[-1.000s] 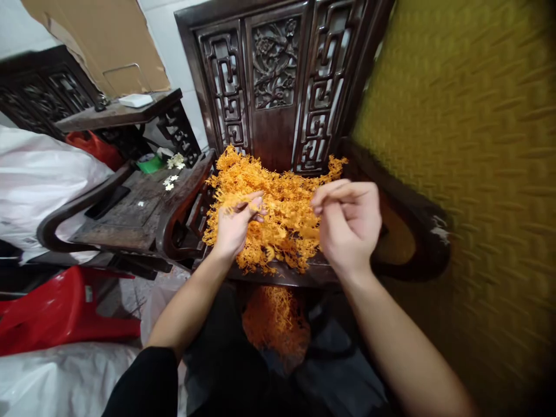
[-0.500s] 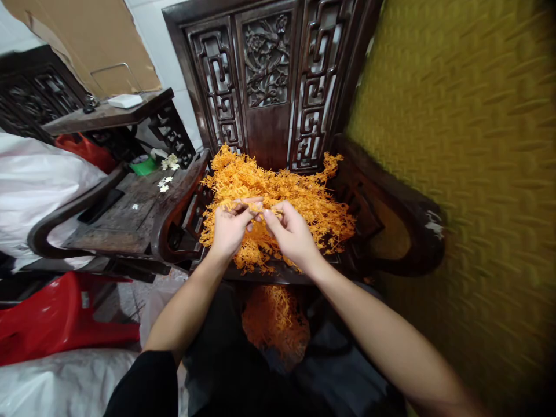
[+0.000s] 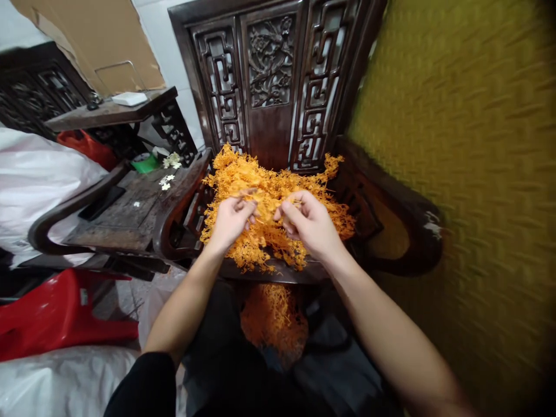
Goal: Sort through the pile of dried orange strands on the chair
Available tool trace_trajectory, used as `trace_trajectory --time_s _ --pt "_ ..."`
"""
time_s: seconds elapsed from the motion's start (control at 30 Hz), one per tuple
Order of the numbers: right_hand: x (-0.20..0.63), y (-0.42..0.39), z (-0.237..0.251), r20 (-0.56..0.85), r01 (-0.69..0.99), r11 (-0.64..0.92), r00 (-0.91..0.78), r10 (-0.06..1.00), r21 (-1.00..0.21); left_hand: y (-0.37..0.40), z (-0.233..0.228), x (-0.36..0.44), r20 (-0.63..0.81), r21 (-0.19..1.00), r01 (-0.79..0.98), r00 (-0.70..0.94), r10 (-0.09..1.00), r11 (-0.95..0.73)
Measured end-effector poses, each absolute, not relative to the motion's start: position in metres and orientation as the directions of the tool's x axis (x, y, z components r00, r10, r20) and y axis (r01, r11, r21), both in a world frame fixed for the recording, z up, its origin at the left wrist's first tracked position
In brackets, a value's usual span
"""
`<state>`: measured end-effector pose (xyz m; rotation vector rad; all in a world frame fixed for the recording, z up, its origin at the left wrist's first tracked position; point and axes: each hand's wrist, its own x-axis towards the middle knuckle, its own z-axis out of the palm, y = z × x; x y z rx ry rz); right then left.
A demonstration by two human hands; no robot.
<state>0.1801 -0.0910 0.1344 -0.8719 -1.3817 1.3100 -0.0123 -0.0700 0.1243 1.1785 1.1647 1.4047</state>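
On one chair [image 3: 278, 87], two hands.

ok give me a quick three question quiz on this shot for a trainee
1. True or false: the orange sprigs are heaped on the seat of the carved wooden chair.
2. Which hand is nearer the red plastic stool? A) left hand B) right hand
3. Fill in: small white flowers lie on the dark ___ beside the chair.

Key: 1 true. 2 A. 3 side table.
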Motion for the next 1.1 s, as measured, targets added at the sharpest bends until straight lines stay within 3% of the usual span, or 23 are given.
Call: trace_trajectory --time_s 0.1,0.2,0.3,0.47,0.57,0.67,0.73,0.77,0.93,1.03,1.1 --pt "0.185 -0.078 0.132 0.092 -0.372 0.004 -0.218 0.971 -0.928 -0.084 0.123 0.001 -0.002 1.0 0.006 0.147 0.989 0.001" --pt "0.188 -0.074 0.128 0.065 -0.377 -0.008 -0.18 0.982 -0.926 -0.087 0.124 0.003 -0.032 0.999 -0.016 0.213 0.976 0.037" --pt "0.19 -0.073 0.124 0.074 -0.229 0.032 -0.176 0.982 -0.973 -0.085 0.126 0.002 -0.015 0.999 -0.042 0.194 0.981 0.023" --pt "0.182 -0.082 0.121 0.273 0.161 0.311 -0.222 0.936 -0.937 -0.088 0.126 0.012 0.06 0.995 0.071 0.126 0.99 -0.069" --pt "0.178 -0.088 0.121 0.332 0.206 0.365 -0.181 0.926 -0.908 -0.089 0.128 0.012 0.151 0.986 0.077 -0.01 0.989 -0.149" --pt "0.191 -0.081 0.124 0.394 -0.002 0.394 0.064 0.917 -0.919 -0.086 0.133 0.0 0.261 0.962 -0.01 -0.279 0.924 -0.274" --pt "0.206 -0.071 0.128 0.328 -0.236 0.381 0.234 0.915 -0.894 -0.085 0.135 -0.01 0.274 0.939 -0.082 -0.414 0.868 -0.335" --pt "0.212 -0.067 0.131 0.267 -0.329 0.336 0.237 0.934 -0.882 -0.085 0.134 -0.013 0.261 0.934 -0.117 -0.423 0.868 -0.338" --pt "0.203 -0.072 0.136 0.063 -0.488 0.004 -0.105 0.993 -0.873 -0.096 0.118 0.0 0.18 0.977 -0.113 -0.025 0.983 -0.181" --pt "0.181 -0.082 0.134 0.04 -0.498 -0.097 -0.257 0.966 -0.862 -0.102 0.114 0.011 0.156 0.985 -0.086 0.066 0.986 -0.15" --pt "0.177 -0.081 0.132 0.044 -0.51 -0.083 -0.231 0.972 -0.856 -0.103 0.116 0.013 0.182 0.978 -0.109 0.05 0.982 -0.176"
